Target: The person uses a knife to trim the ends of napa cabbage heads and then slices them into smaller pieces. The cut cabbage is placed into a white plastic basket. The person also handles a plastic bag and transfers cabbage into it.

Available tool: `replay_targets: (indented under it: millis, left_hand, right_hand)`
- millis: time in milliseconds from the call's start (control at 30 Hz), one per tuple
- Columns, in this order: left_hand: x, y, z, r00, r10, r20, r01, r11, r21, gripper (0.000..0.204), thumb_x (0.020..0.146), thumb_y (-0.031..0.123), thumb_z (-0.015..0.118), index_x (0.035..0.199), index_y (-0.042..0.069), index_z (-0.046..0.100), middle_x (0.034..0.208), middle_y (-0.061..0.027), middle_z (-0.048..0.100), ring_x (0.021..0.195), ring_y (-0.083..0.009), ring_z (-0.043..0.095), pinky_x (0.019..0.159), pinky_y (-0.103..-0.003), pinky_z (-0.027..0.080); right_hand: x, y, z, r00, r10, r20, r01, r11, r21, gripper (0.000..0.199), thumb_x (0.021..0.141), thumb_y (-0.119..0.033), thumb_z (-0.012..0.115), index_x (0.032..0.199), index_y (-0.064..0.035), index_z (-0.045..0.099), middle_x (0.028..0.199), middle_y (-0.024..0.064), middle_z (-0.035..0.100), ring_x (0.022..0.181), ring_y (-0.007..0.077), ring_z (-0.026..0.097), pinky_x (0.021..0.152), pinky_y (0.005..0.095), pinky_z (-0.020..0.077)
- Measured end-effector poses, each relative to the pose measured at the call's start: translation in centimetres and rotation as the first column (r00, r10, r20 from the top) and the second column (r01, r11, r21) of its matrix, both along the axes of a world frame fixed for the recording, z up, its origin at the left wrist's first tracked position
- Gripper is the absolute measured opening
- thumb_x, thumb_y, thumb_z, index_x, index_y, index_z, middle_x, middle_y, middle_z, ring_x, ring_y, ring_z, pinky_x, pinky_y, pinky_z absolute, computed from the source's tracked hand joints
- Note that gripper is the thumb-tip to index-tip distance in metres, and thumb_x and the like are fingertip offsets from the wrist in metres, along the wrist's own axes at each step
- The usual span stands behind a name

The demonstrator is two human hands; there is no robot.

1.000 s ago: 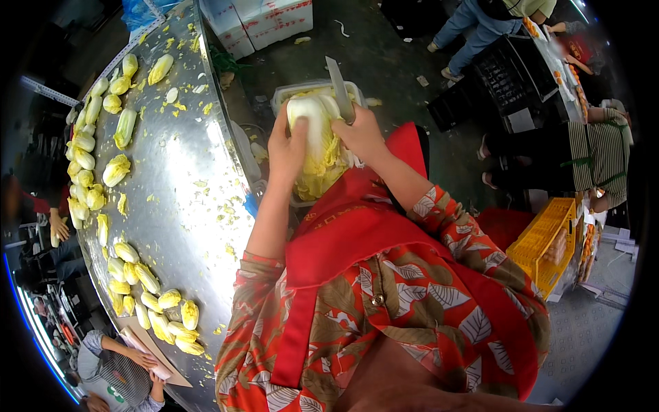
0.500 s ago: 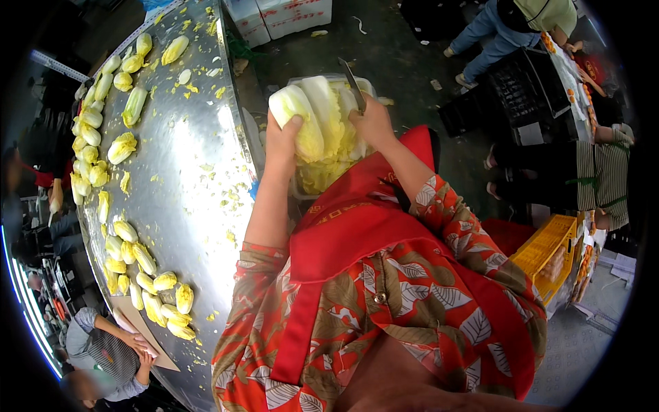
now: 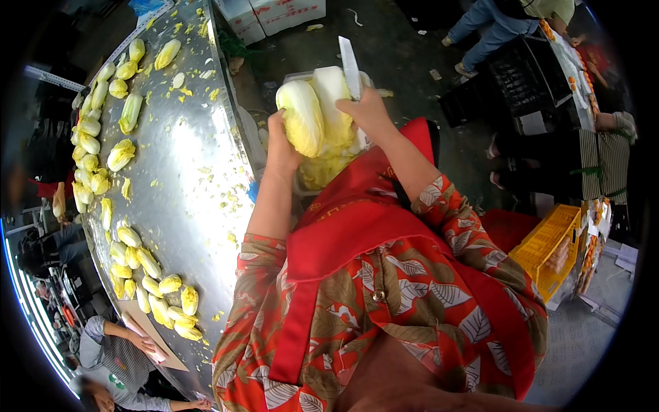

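Note:
My left hand [image 3: 281, 141] is wrapped round the side of a napa cabbage [image 3: 301, 118], pale at its upper end and yellow below. Right beside it stands another pale cabbage piece [image 3: 331, 93], partly covered by the first. In my right hand [image 3: 368, 113] is a knife [image 3: 349, 65], its broad blade pointing up and away; the thumb reaches over to that second piece. Under both hands a clear bin [image 3: 296, 187] holds yellow cabbage leaves [image 3: 317, 172]. Hands and cabbage hide much of the bin.
To my left stretches a metal table [image 3: 185, 151] with several cabbages [image 3: 120, 154] along its far side and leaf scraps. White boxes [image 3: 285, 14] stand ahead. At right are black crates [image 3: 522, 75] and a yellow crate [image 3: 546, 250]. Other people work on both sides.
The knife has turned so its flat, bright face shows. The cabbage in my left hand stands more upright and slightly right. At lower left a second person has come into view.

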State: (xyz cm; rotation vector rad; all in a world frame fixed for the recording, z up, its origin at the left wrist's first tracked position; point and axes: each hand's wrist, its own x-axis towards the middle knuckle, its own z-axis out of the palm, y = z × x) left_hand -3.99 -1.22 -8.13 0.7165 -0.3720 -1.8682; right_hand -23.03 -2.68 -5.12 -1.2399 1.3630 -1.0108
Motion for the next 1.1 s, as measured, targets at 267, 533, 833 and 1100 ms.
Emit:
replay_targets:
  millis: [267, 533, 833, 1100]
  left_hand:
    - [0.2, 0.6, -0.2, 0.987, -0.008, 0.157, 0.033, 0.987, -0.159, 0.060, 0.091, 0.041, 0.046, 0.135, 0.002, 0.033, 0.129, -0.0165, 0.048, 0.116, -0.0318, 0.050, 0.095, -0.042, 0.043]
    - [-0.1, 1.5, 1.3, 0.995, -0.032, 0.092, 0.049, 0.981, -0.186, 0.059, 0.088, 0.039, 0.055, 0.130, 0.000, 0.039, 0.121, -0.0164, 0.053, 0.110, -0.0277, 0.054, 0.093, -0.039, 0.045]
    - [0.0, 2.1, 3.3, 0.956, 0.020, 0.292, 0.068, 0.955, -0.288, 0.040, 0.090, 0.020, 0.052, 0.125, 0.002, 0.047, 0.115, -0.0088, 0.057, 0.101, -0.0176, 0.057, 0.087, -0.032, 0.047]
    - [1.3, 2.5, 2.7, 0.983, -0.043, 0.177, 0.071, 0.985, -0.158, 0.053, 0.094, 0.042, 0.043, 0.129, 0.002, 0.044, 0.119, -0.0128, 0.056, 0.106, -0.0220, 0.056, 0.088, -0.034, 0.047]
  right_hand:
    - [1.0, 1.1, 2.8, 0.993, 0.107, 0.057, -0.107, 0.994, -0.003, 0.064, 0.068, -0.029, 0.076, 0.120, 0.0006, 0.053, 0.106, 0.0137, 0.060, 0.095, 0.0198, 0.058, 0.084, 0.0296, 0.0445]
    - [1.4, 2.0, 3.1, 0.954, 0.287, 0.082, -0.275, 0.953, -0.130, 0.063, 0.064, -0.019, 0.073, 0.120, 0.0002, 0.051, 0.101, 0.0111, 0.060, 0.090, 0.0174, 0.057, 0.079, 0.0283, 0.0467]
    - [2.3, 3.5, 3.5, 0.994, 0.105, -0.031, -0.109, 0.967, -0.229, 0.056, 0.067, -0.011, 0.060, 0.121, -0.0021, 0.049, 0.101, 0.0124, 0.063, 0.086, 0.0211, 0.062, 0.077, 0.0290, 0.0477]
    - [1.7, 3.1, 3.8, 0.998, 0.020, -0.064, -0.034, 0.974, -0.225, 0.041, 0.072, -0.009, 0.054, 0.112, -0.0002, 0.057, 0.095, 0.0159, 0.065, 0.087, 0.0225, 0.064, 0.076, 0.0300, 0.0478]
